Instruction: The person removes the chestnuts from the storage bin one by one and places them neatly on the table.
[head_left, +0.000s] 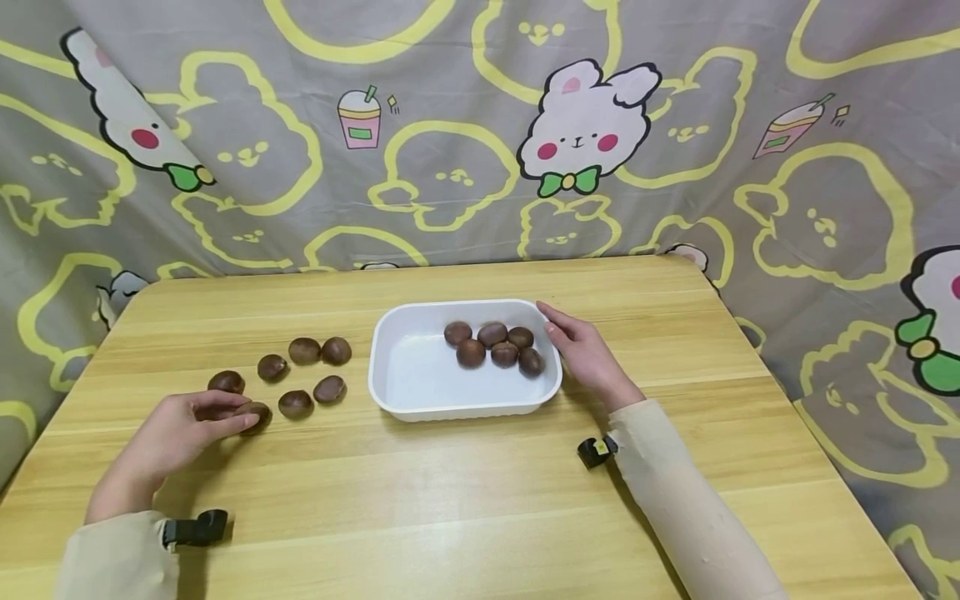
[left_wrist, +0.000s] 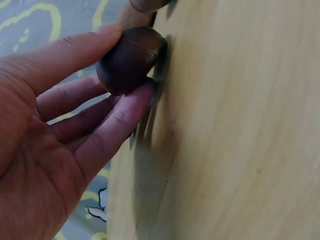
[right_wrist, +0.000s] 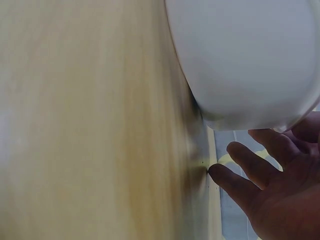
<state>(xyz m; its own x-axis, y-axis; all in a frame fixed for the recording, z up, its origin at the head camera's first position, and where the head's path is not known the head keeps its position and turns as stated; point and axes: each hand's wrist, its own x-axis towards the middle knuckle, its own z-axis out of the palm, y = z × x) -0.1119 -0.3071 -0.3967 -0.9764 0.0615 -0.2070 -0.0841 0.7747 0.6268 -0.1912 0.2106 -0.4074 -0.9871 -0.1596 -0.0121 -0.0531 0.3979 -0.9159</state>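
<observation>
My left hand (head_left: pixel 176 433) pinches a chestnut (left_wrist: pixel 131 60) between thumb and fingers, at the near left of a loose group on the table. Glossy brown chestnuts lie around it, among them one (head_left: pixel 227 382) just behind the hand and another (head_left: pixel 296 404) to its right. At the right end of a white plastic tray (head_left: pixel 405 410), my right hand (head_left: pixel 592 358) holds the rim with thumb and index finger. The other fingers spread below the rim in the right wrist view. Inside the tray, several chestnuts (head_left: pixel 471 353) sit together toward the right side.
The light wooden table (head_left: pixel 465 500) carries all of this. A grey curtain (head_left: pixel 450 225) with cartoon prints hangs behind and at both sides. Black wrist cameras are strapped at the left sleeve (head_left: pixel 116 558) and the right sleeve (head_left: pixel 690 500).
</observation>
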